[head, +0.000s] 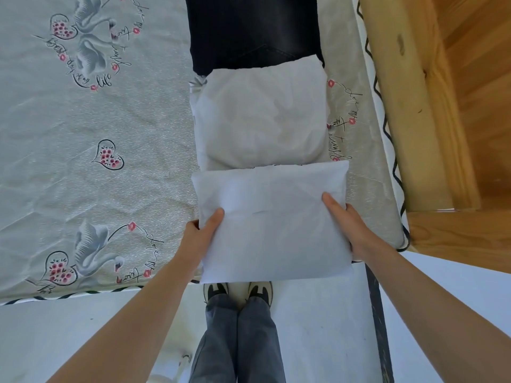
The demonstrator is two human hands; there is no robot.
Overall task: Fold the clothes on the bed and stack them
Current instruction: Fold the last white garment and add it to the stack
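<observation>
Folded white garment gripped at both side edges by left hand and right hand, thumbs on top, other fingers apparently curled beneath, raised over the bed edge.

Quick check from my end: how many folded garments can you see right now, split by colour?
White: 2, the folded white garment gripped by the left hand and right hand, and another white folded garment on the bed.
Black: 1, the folded black garment farther back.
Total: 3
</observation>
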